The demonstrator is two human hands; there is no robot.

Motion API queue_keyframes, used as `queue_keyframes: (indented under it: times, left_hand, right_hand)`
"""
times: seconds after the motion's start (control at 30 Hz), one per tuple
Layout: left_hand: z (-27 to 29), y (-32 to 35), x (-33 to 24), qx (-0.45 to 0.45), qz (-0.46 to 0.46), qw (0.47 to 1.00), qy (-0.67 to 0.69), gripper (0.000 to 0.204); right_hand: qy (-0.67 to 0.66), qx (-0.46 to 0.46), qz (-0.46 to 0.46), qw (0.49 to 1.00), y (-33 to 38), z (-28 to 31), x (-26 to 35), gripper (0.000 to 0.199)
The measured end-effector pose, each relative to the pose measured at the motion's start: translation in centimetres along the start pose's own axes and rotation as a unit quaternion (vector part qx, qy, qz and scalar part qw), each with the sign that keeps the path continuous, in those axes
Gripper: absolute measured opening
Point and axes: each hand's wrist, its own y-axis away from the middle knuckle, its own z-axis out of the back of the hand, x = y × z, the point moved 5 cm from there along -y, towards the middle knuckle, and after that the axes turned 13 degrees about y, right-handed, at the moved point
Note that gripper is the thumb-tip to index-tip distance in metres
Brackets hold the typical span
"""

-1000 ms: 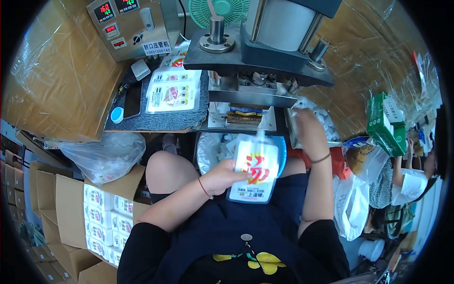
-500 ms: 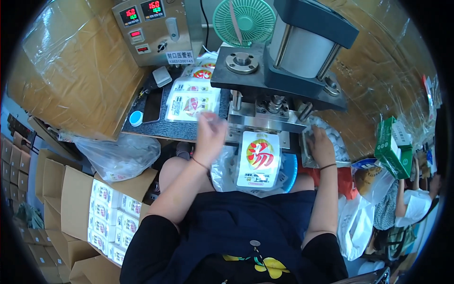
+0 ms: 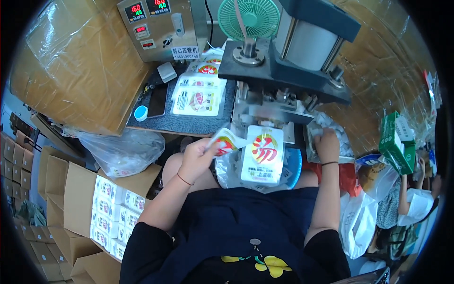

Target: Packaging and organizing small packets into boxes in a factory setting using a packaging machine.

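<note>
Head view: pinching a white, red-printed plastic pouch (image 3: 224,143) in the left hand (image 3: 196,158), with the right hand (image 3: 327,145) among small whitish pieces (image 3: 344,143), grip unclear, a second such pouch (image 3: 263,163) already at the dark-grey metal press (image 3: 257,72), and flat pink-printed pouches (image 3: 201,97) seemingly left on the far-left surface (image 3: 187,124).

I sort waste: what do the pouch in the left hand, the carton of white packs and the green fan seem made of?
Pouch: probably thin printed plastic film, glossy; it bends where gripped.
Carton: likely cardboard, brown and matte, creased where folded.
Green fan: likely moulded plastic, smooth-looking, evenly coloured.
</note>
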Motion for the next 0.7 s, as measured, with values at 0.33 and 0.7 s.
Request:
queue_keyframes:
  times: [0.33,0.7]
  left_hand:
    - [-8.3,2.0,0.8,0.137,0.148,0.976,-0.082,0.024]
    - [-12.8,4.9,4.3,0.219,0.333,0.879,0.260,0.029]
  right_hand:
    - [-0.564,0.060,0.231,0.790,6.7,12.7,9.9,0.020]
    - [-0.385,0.132,0.300,0.863,5.0,11.6,7.2,0.030]
